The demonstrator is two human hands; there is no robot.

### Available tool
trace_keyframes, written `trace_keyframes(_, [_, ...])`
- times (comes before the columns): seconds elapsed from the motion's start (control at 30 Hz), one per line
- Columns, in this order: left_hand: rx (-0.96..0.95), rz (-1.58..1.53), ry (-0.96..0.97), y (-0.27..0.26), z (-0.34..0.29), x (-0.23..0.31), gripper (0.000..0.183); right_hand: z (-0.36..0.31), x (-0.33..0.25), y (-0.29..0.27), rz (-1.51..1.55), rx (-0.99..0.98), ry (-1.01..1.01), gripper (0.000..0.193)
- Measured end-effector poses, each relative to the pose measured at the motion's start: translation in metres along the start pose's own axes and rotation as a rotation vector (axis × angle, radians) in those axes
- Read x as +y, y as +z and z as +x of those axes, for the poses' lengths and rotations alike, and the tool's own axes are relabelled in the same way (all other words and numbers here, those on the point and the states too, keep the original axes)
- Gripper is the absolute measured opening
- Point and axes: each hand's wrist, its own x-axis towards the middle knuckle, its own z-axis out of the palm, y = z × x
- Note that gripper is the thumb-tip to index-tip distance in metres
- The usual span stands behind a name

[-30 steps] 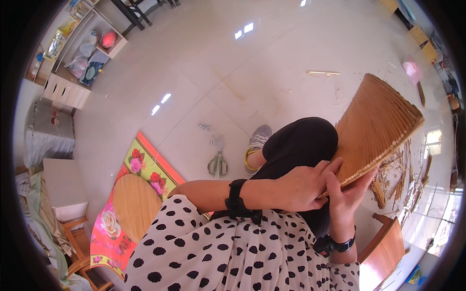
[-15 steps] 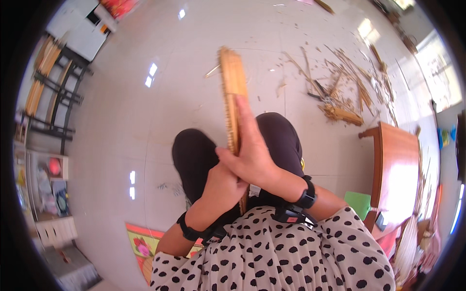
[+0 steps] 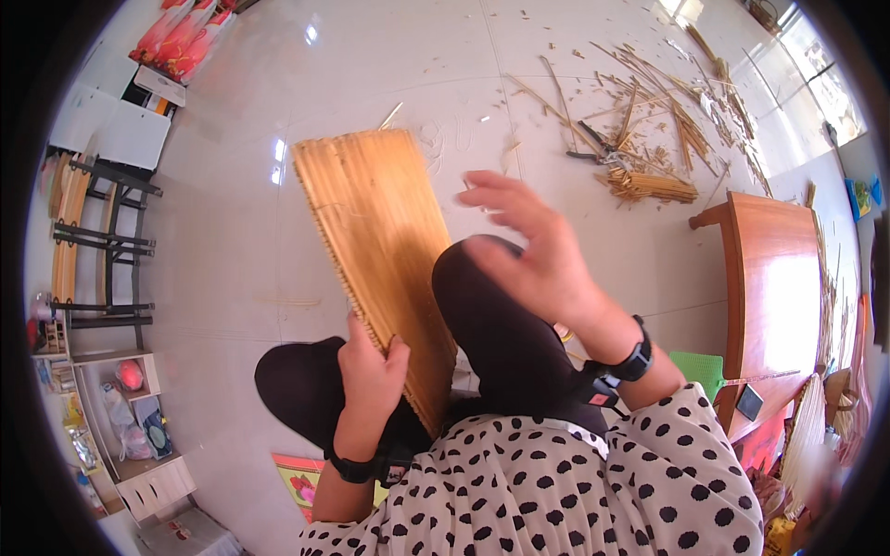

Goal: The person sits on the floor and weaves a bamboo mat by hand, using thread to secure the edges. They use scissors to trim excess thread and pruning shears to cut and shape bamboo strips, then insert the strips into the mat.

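A golden panel of narrow reed-like stalks (image 3: 375, 204), joined side by side, rests tilted across my lap between my knees. Its broad face is turned up, and the stalk ends show along its left edge. My left hand (image 3: 373, 366) grips that edge near the lower end, thumb on the face and fingers hidden behind. My right hand (image 3: 533, 246) hovers over my right knee, apart from the panel, with its fingers spread and somewhat blurred.
Loose stalks (image 3: 691, 134) and a bundle of cut pieces (image 3: 654, 185) lie on the tiled floor ahead right, beside dark-handled shears (image 3: 598, 144). A wooden table (image 3: 774, 278) and green chair (image 3: 697, 372) are at right. Shelves (image 3: 120, 417) and folded black-legged furniture (image 3: 102, 241) line the left.
The panel has turned from nearly edge-on to showing its broad face, and its top has swung left. My right hand has let go and moved right; my left hand now holds the edge alone.
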Motion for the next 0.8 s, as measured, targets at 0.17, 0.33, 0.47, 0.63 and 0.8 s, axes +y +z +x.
trace_keyframes(0.17, [-0.006, -0.073, -0.054, -0.012, 0.030, -0.008, 0.036, -0.021, 0.097, -0.060, 0.130, 0.137, 0.410, 0.032])
trace_keyframes(0.33, [-0.081, -0.128, -0.077, -0.023, 0.062, -0.012, 0.043, -0.061, 0.182, -0.095, 0.182, 0.219, 0.781, 0.036])
trace_keyframes(0.47, [-0.137, -0.005, -0.053, -0.011, 0.070, -0.015, 0.048, -0.083, 0.238, -0.099, 0.180, 0.253, 0.912, 0.037])
trace_keyframes(0.63, [-0.156, -0.014, -0.111, 0.005, 0.078, -0.004, 0.049, -0.097, 0.283, -0.099, 0.144, 0.209, 0.991, 0.036])
trace_keyframes(0.8, [-0.126, 0.039, -0.115, 0.014, 0.082, 0.000, 0.052, -0.111, 0.330, -0.106, 0.078, 0.230, 1.063, 0.034])
